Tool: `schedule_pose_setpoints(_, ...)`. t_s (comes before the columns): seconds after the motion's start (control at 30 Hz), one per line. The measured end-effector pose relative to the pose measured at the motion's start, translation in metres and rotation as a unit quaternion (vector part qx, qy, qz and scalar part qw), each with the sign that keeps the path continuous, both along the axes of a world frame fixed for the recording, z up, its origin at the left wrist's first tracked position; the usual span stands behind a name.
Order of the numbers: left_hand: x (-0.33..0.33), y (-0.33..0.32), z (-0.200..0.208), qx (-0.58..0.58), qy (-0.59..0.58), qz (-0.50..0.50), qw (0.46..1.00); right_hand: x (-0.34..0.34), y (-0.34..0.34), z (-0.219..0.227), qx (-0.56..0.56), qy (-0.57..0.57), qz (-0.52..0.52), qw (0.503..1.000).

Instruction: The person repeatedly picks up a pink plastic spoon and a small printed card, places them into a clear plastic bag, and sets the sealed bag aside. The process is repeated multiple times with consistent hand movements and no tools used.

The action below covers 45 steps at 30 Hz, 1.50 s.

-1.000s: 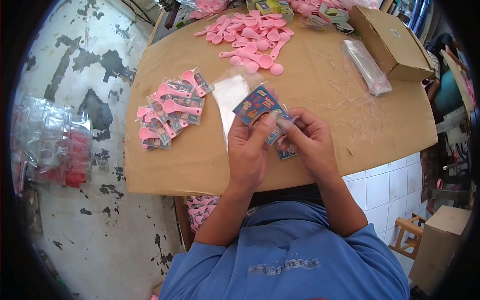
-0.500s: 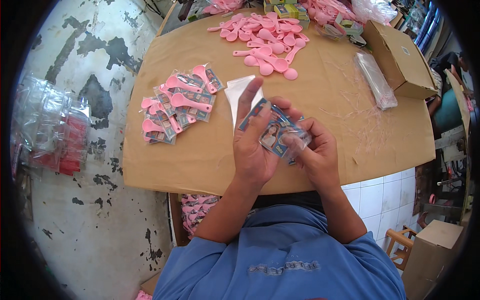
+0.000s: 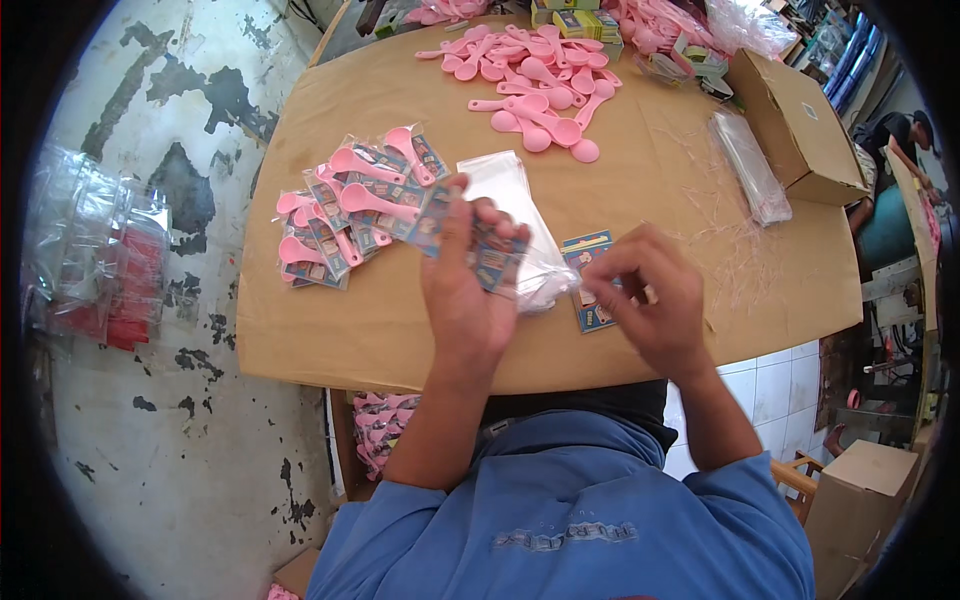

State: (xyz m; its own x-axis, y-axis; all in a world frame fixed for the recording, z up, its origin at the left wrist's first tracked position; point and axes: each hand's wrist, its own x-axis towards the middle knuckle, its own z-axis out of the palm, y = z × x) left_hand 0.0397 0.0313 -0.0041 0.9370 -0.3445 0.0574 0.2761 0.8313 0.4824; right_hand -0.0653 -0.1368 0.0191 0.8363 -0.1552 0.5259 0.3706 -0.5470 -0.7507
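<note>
My left hand holds a blue printed card in a clear plastic bag, its fingers and thumb closed around it. To the right, my right hand is blurred, with thumb and forefinger pinched together. A wisp of clear plastic shows at those fingertips, too smeared to make out. Between the hands lies a stack of clear plastic bags. Beside it, partly under my right hand, are blue printed cards. Left of my left hand is a pile of bagged cards with pink spoons.
Loose pink spoons are heaped at the far side of the table. An open cardboard box and a bundle of clear plastic sleeves lie at right, near scattered thin plastic strips. Another person is at the far right.
My hands have moved apart. The left went left with the bagged card, while the right let go of it and shifted slightly right. The blue cards on the table came into view.
</note>
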Motion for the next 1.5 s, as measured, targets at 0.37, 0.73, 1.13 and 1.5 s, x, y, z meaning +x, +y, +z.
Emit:
schedule_pose_setpoints(0.37, -0.018, 0.004, 0.005, 0.059, -0.033, -0.009, 0.998, 0.173, -0.073, -0.011, -0.219, 0.010, -0.025, 0.975)
schedule_pose_setpoints(0.73, -0.030, 0.016, 0.007, 0.146, -0.024, -0.057, 0.987, 0.231, -0.046, -0.029, -0.348, 0.109, -0.062, 0.929)
schedule_pose_setpoints(1.13, 0.005, 0.033, -0.001, -0.058, -0.034, 0.153, 0.986, 0.046, -0.054, 0.021, 0.183, 0.034, -0.037, 0.982)
schedule_pose_setpoints(1.5, -0.011, 0.004, 0.001, 0.003, -0.059, 0.131, 0.990, -0.007, 0.021, -0.029, 0.467, 0.115, -0.001, 0.877)
